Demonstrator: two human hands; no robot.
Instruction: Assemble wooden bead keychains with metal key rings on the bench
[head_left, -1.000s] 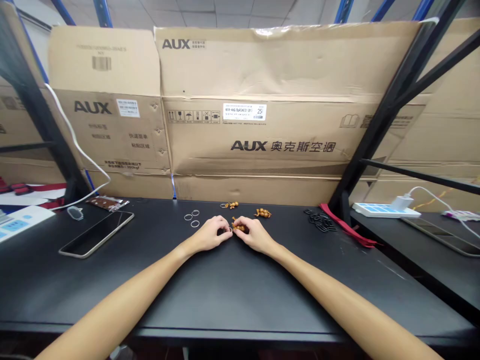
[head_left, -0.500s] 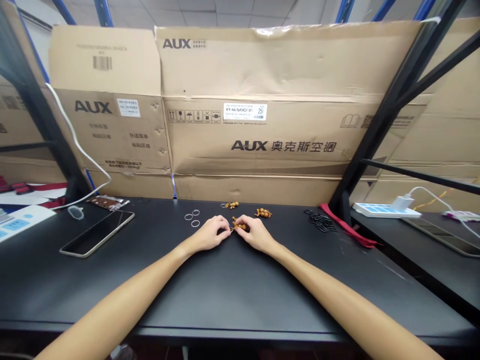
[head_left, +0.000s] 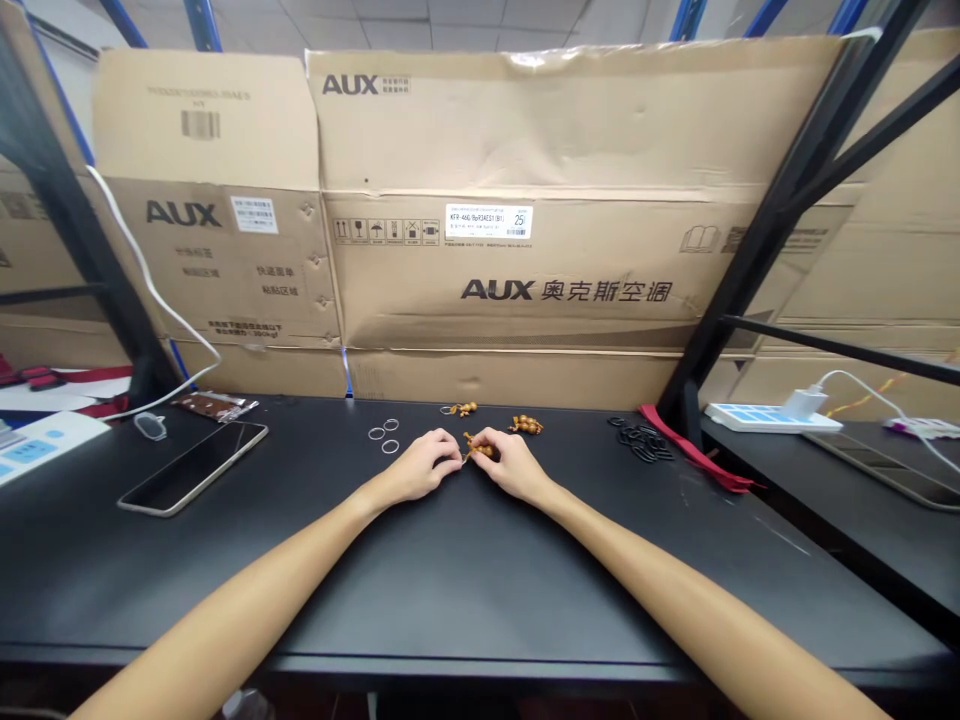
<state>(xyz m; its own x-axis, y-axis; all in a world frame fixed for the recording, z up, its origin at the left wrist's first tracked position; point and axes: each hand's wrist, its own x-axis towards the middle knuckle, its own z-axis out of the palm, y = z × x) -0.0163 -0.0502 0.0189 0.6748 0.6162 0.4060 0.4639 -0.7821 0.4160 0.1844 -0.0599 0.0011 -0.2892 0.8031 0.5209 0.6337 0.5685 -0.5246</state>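
Over the middle of the black table, my left hand [head_left: 429, 465] is closed in a pinch. A small piece of a key ring [head_left: 464, 460] shows at its fingertips; the rest is hidden. Close beside it, my right hand [head_left: 513, 466] pinches a brown beaded pendant [head_left: 481, 450] with a yellowish-brown cord. The cord end reaches toward my left fingertips. Just behind my hands lie a second beaded pendant [head_left: 466, 409] with a ring on it and a third pendant [head_left: 526, 425]. Three loose metal rings [head_left: 391, 447] lie left of my left hand.
To the right are a pile of black oval clips [head_left: 646, 443] and a red strap [head_left: 701, 455]. At left lie a phone [head_left: 193, 468], a brown packet [head_left: 217, 404] and a white power strip [head_left: 52, 440]. Cardboard [head_left: 525, 330] stands along the back, between black metal posts [head_left: 757, 210].
My hands stay in almost the same place. The ring at my left fingertips shows less than before, and the pendant in my right fingers has shifted very slightly.
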